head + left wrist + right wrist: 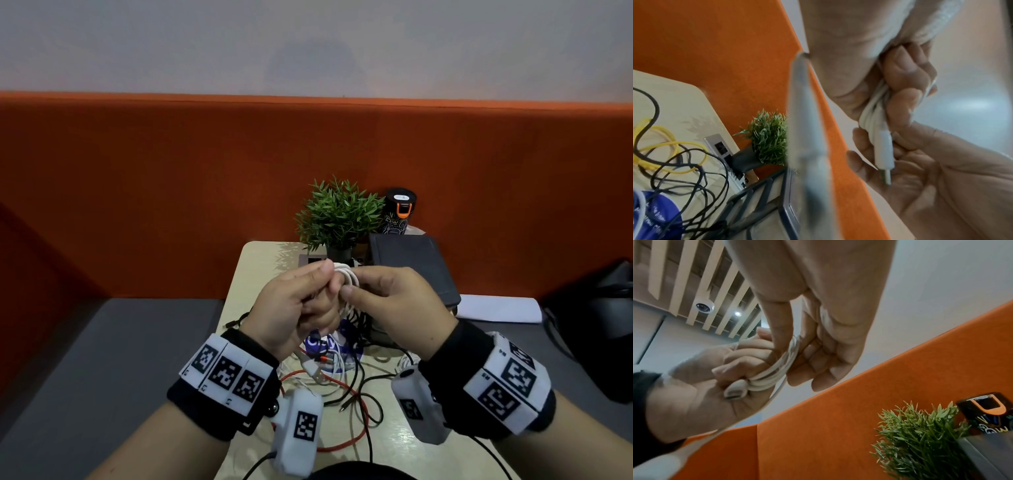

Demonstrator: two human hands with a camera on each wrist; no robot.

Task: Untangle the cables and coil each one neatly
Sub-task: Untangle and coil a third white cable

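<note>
Above the small beige table (253,274) I hold a white cable coil (347,274) between both hands. My left hand (322,277) grips the coil (873,116) in curled fingers, and its white plug (885,152) sticks out below them. My right hand (349,284) pinches the coil (772,376) between thumb and fingers. A loose white strand (777,391) trails down from the coil toward the table. Beneath my wrists lies a tangle of red cable (342,445), black cables (368,407) and a yellow cable (674,142).
At the table's far end stand a potted plant (339,216), a dark bottle (399,212) and a dark flat case on a stand (411,267). A socket panel (721,149) sits in the tabletop. An orange partition (171,188) runs behind. A black bag (603,325) lies right.
</note>
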